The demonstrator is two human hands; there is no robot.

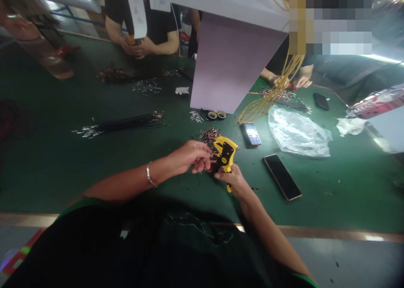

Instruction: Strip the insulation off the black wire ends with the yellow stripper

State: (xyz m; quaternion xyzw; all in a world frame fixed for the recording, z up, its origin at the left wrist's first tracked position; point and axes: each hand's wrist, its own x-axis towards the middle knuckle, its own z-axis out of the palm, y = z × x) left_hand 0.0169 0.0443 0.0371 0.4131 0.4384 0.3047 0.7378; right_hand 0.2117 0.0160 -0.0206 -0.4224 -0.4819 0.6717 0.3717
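My right hand (232, 177) is wrapped round the handles of a yellow and black wire stripper (227, 151), held upright above the green table. Close to the stripper's jaws, my left hand (196, 155) has its fingertips pinched on a thin wire, mostly hidden by the fingers. Just behind both hands lies a pile of short copper-coloured wire pieces (210, 136). To the left, a bundle of black wires (126, 123) with bare silvery ends rests on the table.
A dark smartphone (282, 177), a keypad phone (252, 134) and a clear plastic bag (298, 132) lie to the right. Two tape rolls (217, 115) sit below a pale hanging panel (233, 65). Yellow wires (274, 94) hang beside it. Co-workers' hands (137, 48) are across the table.
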